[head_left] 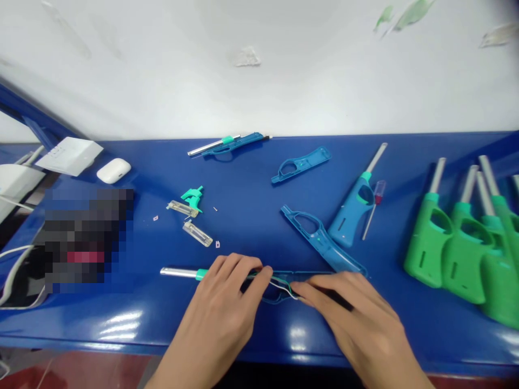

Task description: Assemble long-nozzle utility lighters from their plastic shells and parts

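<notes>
A blue lighter shell half (pixel 279 296) lies near the table's front edge, with a silver tube (pixel 178 272) and a green collar (pixel 201 274) at its left end. My left hand (pixel 227 302) is closed round the collar end, its thumb and fingers over the shell. A white wire (pixel 284 288) and a green one run inside the shell between my hands. My right hand (pixel 357 313) pinches at the wires' right end, above the shell; its fingertips partly hide what they hold. Another blue shell half (pixel 324 243) lies just behind my right hand.
Behind are a partly assembled lighter (pixel 231 145), a shell half (pixel 302 163), green trigger parts (pixel 194 198) and clear tanks (pixel 197 233). Rightward lie a blue lighter (pixel 352 210), a screwdriver (pixel 378 200) and several green lighters (pixel 430 243). A white case (pixel 114 170) sits left.
</notes>
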